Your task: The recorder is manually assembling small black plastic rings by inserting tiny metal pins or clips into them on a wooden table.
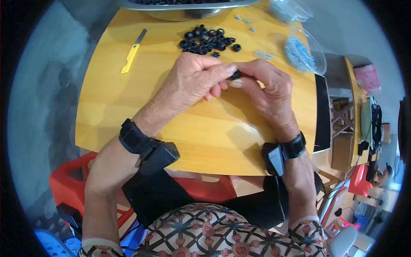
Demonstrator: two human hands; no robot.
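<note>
Over the yellow wooden table, my left hand [192, 81] and my right hand [270, 90] meet fingertip to fingertip. Between the thumbs and fingers is a small black part [235, 75], mostly covered, so its full shape does not show. Both hands are closed on it in a pinch. Just beyond them lies a loose pile of small round black parts [204, 40], some of them ring-shaped with a hole. One black ring [236, 48] lies slightly apart, at the right of the pile. A few small silvery pieces [263, 54] lie beyond my right hand.
A knife with a yellow handle [129, 59] lies at the left. At the far right stand a clear tub [319, 60] of small pale blue pieces and another clear container [291, 10]. A metal basin [188, 6] of dark parts is at the far edge. A red stool [70, 177] stands below left.
</note>
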